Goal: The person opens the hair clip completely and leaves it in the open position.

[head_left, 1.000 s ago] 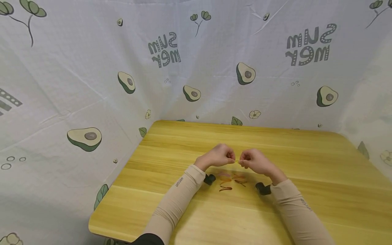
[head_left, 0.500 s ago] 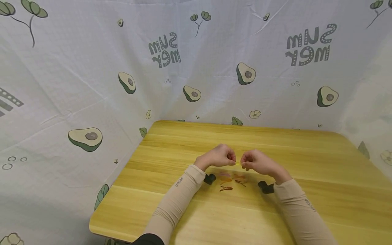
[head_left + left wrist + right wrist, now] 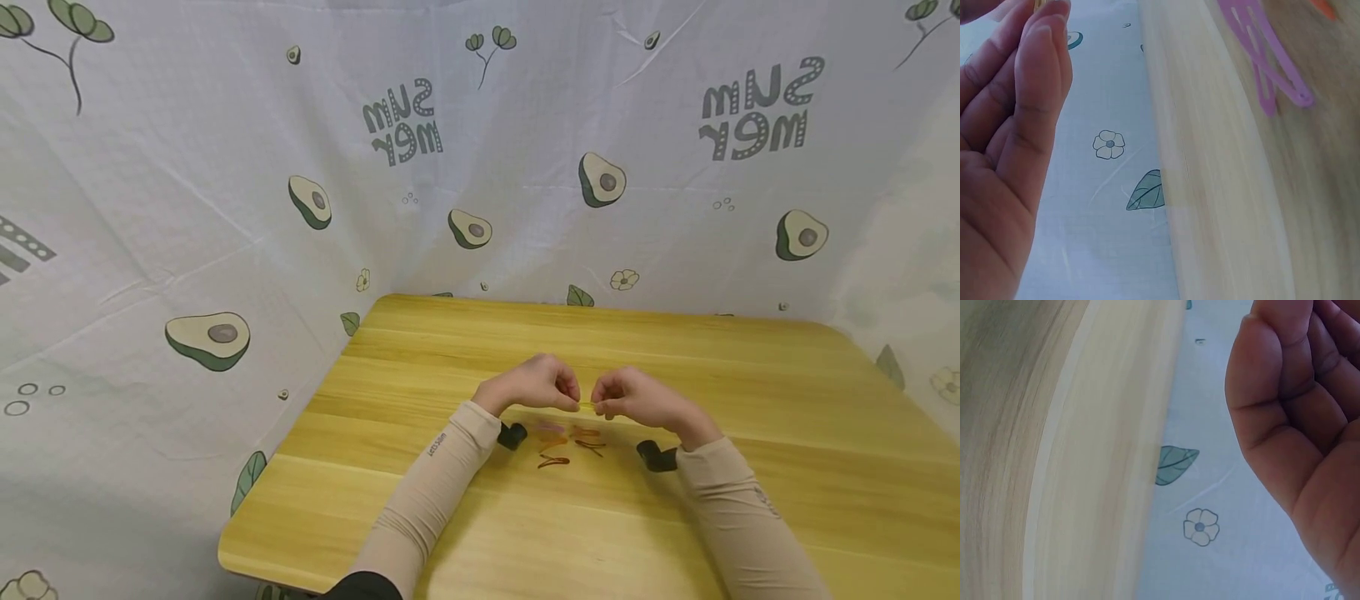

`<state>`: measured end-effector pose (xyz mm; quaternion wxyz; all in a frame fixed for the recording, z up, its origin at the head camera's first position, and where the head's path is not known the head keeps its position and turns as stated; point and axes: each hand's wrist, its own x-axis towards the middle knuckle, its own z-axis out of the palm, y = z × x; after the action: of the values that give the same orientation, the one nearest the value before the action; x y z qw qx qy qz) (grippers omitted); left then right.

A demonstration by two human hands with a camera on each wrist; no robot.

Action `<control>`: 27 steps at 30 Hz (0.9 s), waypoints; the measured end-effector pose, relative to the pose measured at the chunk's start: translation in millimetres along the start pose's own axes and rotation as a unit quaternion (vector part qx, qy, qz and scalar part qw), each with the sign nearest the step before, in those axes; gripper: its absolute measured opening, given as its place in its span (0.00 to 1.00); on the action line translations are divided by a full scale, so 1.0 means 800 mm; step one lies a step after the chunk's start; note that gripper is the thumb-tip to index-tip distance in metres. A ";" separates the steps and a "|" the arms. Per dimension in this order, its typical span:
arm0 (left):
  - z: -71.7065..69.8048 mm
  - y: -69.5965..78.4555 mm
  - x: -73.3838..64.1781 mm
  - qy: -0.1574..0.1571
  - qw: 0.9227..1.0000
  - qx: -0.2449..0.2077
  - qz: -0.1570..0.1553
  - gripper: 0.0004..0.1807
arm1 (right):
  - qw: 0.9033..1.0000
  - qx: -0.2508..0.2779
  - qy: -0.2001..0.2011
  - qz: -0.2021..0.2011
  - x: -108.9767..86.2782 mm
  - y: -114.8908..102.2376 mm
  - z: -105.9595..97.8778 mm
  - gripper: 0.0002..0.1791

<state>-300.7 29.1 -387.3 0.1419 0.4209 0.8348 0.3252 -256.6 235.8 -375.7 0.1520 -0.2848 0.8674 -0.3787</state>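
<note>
Both hands meet above the table's middle in the head view, each pinching one end of a thin yellow hair clip (image 3: 587,407). My left hand (image 3: 536,385) has the clip's left end between thumb and fingertips; my right hand (image 3: 637,397) has the other end. Fingertips hide most of the clip. Just below them on the table lie a purple snap hair clip (image 3: 551,427), an orange clip (image 3: 553,442), another orange clip (image 3: 585,432) and brown-red clips (image 3: 555,461). Up close in the left wrist view, the purple clip (image 3: 1282,65) appears with its two arms spread apart.
A yellow wooden table (image 3: 450,333) with rounded corners carries the clips. Behind and to the left hangs a white cloth (image 3: 525,125) printed with avocados. Black wrist devices (image 3: 513,437) sit under both wrists.
My right hand has shifted slightly right and both hands have come slightly nearer the body, with more of the yellow clip showing between them. The clips on the table have stayed put.
</note>
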 end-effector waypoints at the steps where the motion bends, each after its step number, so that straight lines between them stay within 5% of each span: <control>1: 0.000 0.000 0.000 -0.001 1.000 -0.001 0.001 0.02 | 1.000 -0.001 -0.002 -0.003 0.000 0.000 0.000 0.03; 27: 0.003 0.005 -0.004 -0.046 0.999 -0.024 0.000 0.05 | 1.000 -0.007 -0.011 -0.009 -0.015 -0.002 0.003 0.05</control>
<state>-295.1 28.9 -386.9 0.1903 0.4318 0.8195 0.3251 -245.3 241.5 -375.7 0.1566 -0.2976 0.8658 -0.3704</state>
